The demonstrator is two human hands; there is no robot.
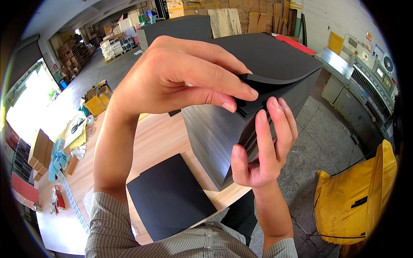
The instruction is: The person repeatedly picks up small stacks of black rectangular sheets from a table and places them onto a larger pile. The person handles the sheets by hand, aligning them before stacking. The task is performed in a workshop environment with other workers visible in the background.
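Note:
A tall stack of black sheets [211, 133], apparently card or board, stands on the wooden table. My left hand [180, 77] reaches across its near corner, thumb below and fingers above, pinching the edges of some black sheets. The upper sheets [271, 56] bow upward there, leaving a dark gap beneath them. My right hand [266, 150] is just below that corner, palm up, its fingers apart and holding nothing. Whether its fingertips touch the stack's side I cannot tell. A thin pile of black sheets [172, 198] lies flat on the table before me.
The wooden table [159, 133] holds a yellow bin [98, 99], scissors [77, 125] and cardboard boxes [39, 150] at the left. Another black stack [176, 31] stands behind. A yellow bag [352, 198] is at right, below a grey machine [365, 77].

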